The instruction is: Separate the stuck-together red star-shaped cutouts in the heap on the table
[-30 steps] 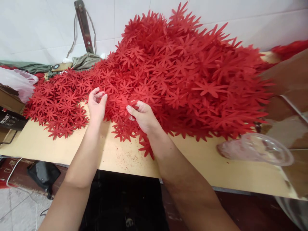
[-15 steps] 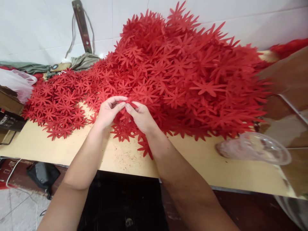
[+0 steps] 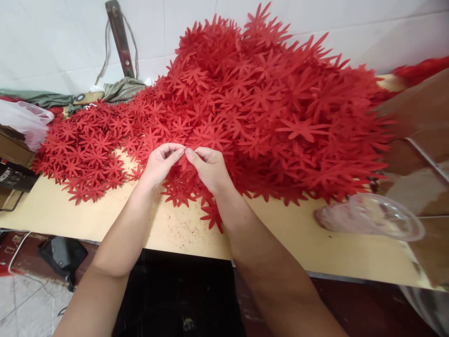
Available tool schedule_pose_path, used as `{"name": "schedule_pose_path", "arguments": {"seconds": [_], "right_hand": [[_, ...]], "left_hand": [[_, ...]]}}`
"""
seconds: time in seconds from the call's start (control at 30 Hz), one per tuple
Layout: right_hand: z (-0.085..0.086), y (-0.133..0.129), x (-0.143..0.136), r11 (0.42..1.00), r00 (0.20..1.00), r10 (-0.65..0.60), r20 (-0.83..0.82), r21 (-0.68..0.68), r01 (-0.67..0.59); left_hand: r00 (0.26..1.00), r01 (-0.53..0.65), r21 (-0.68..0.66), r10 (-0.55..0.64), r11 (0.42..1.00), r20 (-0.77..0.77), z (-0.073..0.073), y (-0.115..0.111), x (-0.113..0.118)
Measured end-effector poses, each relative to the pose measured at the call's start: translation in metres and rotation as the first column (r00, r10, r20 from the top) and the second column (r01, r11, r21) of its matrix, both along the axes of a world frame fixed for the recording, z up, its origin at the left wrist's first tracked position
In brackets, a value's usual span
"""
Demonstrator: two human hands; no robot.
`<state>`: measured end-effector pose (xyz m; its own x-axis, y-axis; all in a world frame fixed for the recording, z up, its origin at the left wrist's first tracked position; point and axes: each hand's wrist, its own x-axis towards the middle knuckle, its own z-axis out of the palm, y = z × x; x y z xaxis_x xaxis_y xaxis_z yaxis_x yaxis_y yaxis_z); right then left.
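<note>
My left hand (image 3: 160, 163) and my right hand (image 3: 210, 169) meet fingertip to fingertip over the front of a large heap of red star-shaped petal pieces (image 3: 252, 98). Both hands are closed in a pinch, thumb against forefinger. Between them shows a red petal piece (image 3: 183, 162), mostly covered by the fingers and hard to tell from the red behind it. Below my right hand, one loose petal piece (image 3: 212, 216) lies on the tabletop, partly behind the forearm.
The heap spreads left along the pale tabletop (image 3: 105, 217) and rests near the tiled wall. On the right stand a clear plastic cup (image 3: 386, 217), lying tilted, and cardboard (image 3: 421, 140). A white plastic bag (image 3: 24, 121) and a black box (image 3: 16, 175) sit at the left.
The fingertips have closed tighter together, and both hands sit slightly lower. My right hand has shifted a little to the right. The heap looks the same.
</note>
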<state>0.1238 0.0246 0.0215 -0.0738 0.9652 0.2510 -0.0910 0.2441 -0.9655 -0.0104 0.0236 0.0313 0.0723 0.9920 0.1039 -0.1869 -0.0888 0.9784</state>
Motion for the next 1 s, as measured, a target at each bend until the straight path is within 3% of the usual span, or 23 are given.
{"name": "schedule_pose_path", "arguments": {"seconds": [0.2,0.5,0.73,0.8,0.87,1.0], "right_hand": [[-0.005,0.002,-0.003,0.998,0.997,0.001,-0.075,0.06,0.003],[-0.004,0.002,-0.003,0.996,0.996,-0.074,-0.042,0.043,0.076],[0.001,0.0,-0.002,0.996,0.994,-0.085,-0.066,-0.017,0.084],[0.0,0.001,-0.003,0.998,0.995,-0.051,-0.085,-0.04,0.048],[0.0,0.001,-0.004,0.998,0.995,0.009,-0.099,-0.061,-0.015],[0.001,-0.001,-0.004,0.989,0.987,0.104,-0.127,-0.089,-0.116]], "left_hand": [[0.998,0.045,-0.085,-0.041,0.995,0.053,-0.002,0.001,0.0],[0.99,-0.139,0.099,0.139,0.985,0.006,-0.005,0.003,0.005],[0.999,0.04,0.075,-0.038,0.996,-0.025,0.002,-0.003,0.006],[0.999,-0.019,0.085,0.022,0.996,-0.027,0.001,-0.001,0.006],[0.989,-0.151,0.077,0.15,0.986,0.016,-0.002,0.004,0.002],[0.903,-0.429,0.033,0.427,0.903,0.057,-0.013,0.021,-0.019]]}}
